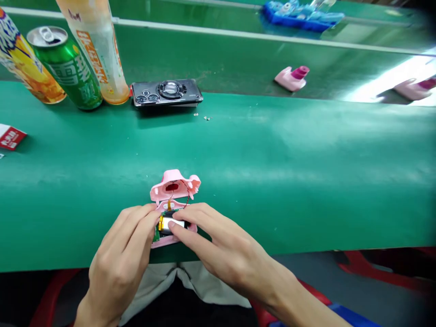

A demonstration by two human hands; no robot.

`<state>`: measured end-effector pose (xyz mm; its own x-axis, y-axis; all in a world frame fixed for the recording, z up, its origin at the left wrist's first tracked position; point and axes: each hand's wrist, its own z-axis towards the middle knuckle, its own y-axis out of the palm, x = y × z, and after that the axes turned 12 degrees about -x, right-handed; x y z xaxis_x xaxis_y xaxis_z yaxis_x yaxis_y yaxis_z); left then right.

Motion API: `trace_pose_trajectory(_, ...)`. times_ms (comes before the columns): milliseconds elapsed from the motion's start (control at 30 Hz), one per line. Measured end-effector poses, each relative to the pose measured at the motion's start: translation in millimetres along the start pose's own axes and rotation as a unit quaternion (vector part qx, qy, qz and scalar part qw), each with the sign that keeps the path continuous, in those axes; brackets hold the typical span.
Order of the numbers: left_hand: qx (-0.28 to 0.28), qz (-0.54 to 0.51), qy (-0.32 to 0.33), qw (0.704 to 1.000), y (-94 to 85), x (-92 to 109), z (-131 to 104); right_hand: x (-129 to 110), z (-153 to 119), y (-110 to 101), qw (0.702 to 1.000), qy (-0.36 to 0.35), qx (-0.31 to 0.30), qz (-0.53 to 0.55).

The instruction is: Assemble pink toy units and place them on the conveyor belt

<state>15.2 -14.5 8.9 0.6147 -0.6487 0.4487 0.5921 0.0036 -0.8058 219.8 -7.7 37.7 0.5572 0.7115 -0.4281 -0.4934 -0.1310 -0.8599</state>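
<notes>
An opened pink plastic housing point(165, 242) lies at the table's front edge, with a green circuit board point(156, 235) inside its lower half. On top of the inner parts sits a small silver battery point(177, 224) with yellow tape at its left end. My left hand point(124, 254) grips the housing's left side, fingers closed together. Thumb and fingertips of my right hand point(225, 250) press on the battery and the housing's right side. The pink upper shell point(172, 185) stands just behind, joined by thin red and black wires point(188, 193). My fingers hide part of the board.
At the back left stand a yellow drink container point(30, 63), a green can point(68, 68) and a plastic bottle point(98, 50). A phone point(166, 93) leans beside them, near tiny screws point(207, 118). Pink pieces point(291, 78) and a blue tray point(303, 17) are farther back.
</notes>
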Motion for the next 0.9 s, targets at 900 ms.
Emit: trace_pose_trajectory(900,-0.060,0.046,0.034,0.997,3.9,-9.6,-13.6,19.3,29.9,-36.8,0.967,0.236,0.074,-0.063)
